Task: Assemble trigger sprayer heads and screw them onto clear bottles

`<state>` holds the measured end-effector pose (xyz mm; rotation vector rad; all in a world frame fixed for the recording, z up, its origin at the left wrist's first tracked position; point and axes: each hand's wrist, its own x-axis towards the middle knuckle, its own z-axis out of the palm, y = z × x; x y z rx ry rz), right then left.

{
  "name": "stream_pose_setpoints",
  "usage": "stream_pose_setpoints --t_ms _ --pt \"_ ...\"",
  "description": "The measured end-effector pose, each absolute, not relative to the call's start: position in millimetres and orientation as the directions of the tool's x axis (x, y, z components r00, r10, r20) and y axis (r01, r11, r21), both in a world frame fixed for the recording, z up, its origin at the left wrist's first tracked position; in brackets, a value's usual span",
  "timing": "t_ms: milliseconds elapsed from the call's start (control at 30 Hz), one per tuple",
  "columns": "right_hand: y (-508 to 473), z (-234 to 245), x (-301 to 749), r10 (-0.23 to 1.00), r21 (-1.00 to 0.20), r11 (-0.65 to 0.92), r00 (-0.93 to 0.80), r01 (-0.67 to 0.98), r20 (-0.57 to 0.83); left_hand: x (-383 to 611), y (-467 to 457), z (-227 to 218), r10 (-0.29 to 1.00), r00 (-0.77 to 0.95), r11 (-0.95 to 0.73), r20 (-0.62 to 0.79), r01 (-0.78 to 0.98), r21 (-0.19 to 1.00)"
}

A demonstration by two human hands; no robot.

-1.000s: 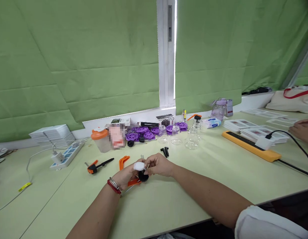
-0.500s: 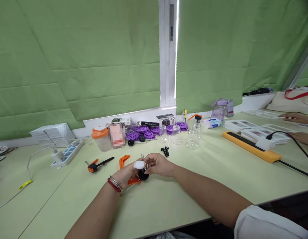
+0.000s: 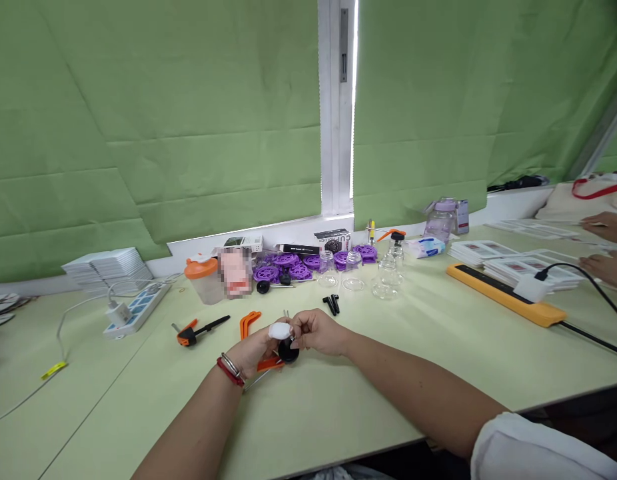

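Near the front middle of the table, my left hand (image 3: 254, 351) is closed around a black round part (image 3: 288, 351) with an orange handle (image 3: 271, 363). A thin metal rod sticks out below my left wrist. Something white (image 3: 280, 331), perhaps a wrap, covers the left thumb. My right hand (image 3: 316, 331) pinches at the black part's upper edge; its fingertips hide what they hold. Just beyond lie bent orange handles (image 3: 249, 325) and short black plastic pieces (image 3: 332, 305). To the left rests an orange-and-black assembly (image 3: 187, 335) with a long black grip.
Purple plastic wheels (image 3: 299, 271) and clear glass funnel-shaped vessels (image 3: 385, 283) stand along the back. An orange-lidded cup (image 3: 202, 280) is at back left, near a white power strip (image 3: 138, 311). A yellow power strip (image 3: 498, 293) lies right, beside another person's hands (image 3: 606, 267).
My hands stay at the black part with hardly any movement. At the far right, the other person's hands have shifted a little.
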<state>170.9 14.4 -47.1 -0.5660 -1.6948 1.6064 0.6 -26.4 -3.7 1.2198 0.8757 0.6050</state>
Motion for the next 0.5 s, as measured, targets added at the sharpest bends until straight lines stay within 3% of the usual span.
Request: stream_pose_setpoints --t_ms 500 --pt "12.5 -46.7 170.5 0.738 -0.981 0.127 -0.647 -0.146 0.192 1.5 -26.8 -4.3 0.798 0.547 0.260 -0.253 0.067 0.963"
